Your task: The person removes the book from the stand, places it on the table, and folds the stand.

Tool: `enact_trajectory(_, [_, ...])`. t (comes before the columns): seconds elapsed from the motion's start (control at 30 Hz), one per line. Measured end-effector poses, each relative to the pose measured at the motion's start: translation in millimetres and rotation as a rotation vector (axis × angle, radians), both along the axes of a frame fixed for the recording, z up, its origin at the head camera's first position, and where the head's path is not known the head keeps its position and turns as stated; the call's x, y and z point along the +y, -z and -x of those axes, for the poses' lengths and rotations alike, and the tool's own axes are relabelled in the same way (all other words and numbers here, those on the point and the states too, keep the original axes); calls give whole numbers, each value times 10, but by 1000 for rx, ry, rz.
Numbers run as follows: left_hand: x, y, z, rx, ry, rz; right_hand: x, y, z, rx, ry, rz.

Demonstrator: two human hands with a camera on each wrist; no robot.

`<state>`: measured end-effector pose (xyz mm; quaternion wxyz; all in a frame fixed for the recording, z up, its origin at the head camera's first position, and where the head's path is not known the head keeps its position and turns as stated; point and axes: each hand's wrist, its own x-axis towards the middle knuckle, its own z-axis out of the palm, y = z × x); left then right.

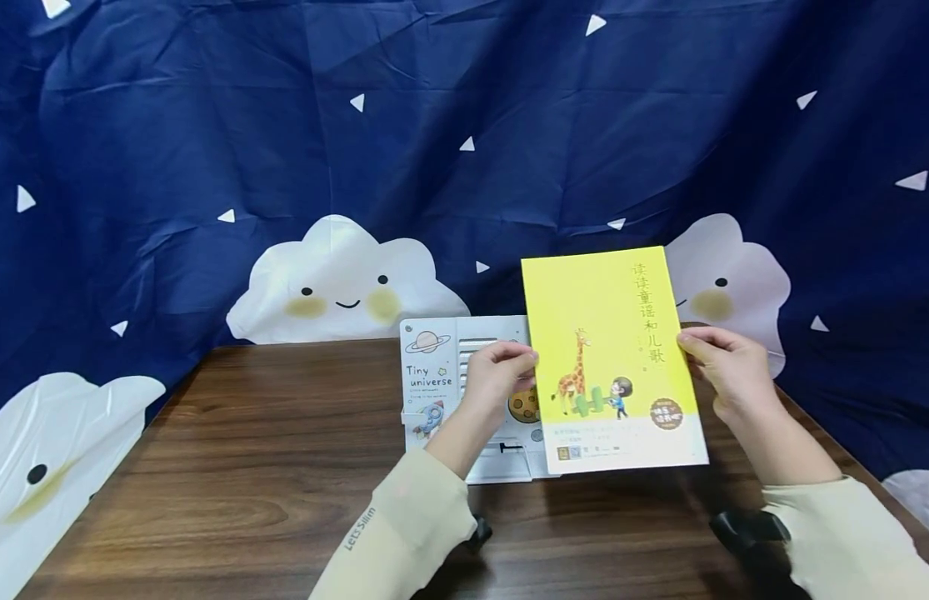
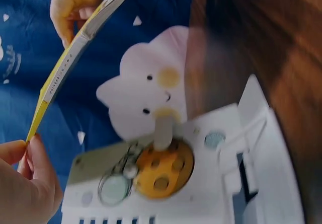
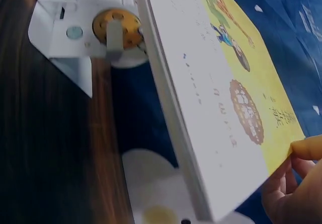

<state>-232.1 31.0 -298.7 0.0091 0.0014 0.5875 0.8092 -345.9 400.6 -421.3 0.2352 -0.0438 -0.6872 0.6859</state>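
Observation:
A yellow children's book with a giraffe and a small child on its cover is held upright, its front toward the head camera. My left hand pinches the left edge between thumb and fingers; the left wrist view shows this left hand at the cover's edge. On the opposite edge, my right hand pinches the book, as the right hand in the right wrist view confirms. Behind the book and my left hand stands a white book stand printed "Tiny universe", its right part hidden by the book.
The stand rests on a dark brown wooden table, toward its back edge. A dark blue curtain with white triangles and smiling clouds hangs behind. On the stand, an orange planet print and a front ledge show.

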Motion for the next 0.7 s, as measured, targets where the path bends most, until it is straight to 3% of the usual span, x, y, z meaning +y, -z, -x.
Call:
enact_trajectory(0.1, [123, 33, -40, 10, 11, 9, 111, -50, -125, -29, 7, -14])
enact_trajectory(0.17, [199, 55, -61, 15, 12, 13, 97, -162, -276, -66, 14, -59])
enact_trajectory(0.37, [403, 157, -85, -25, 3, -4, -458, -904, -1041, -238, 75, -208])
enact_trajectory(0.43, [461, 190, -94, -39, 2, -14, -582, -1041, -1215, -275, 74, -243])
enact_trajectory(0.53, [550, 231, -105, -61, -10, -20, -496, -962, -1225, -310, 85, -247])
enact_trajectory(0.7, [691, 292, -125, -85, -20, -36, -50, -565, -1027, -356, 101, -277])
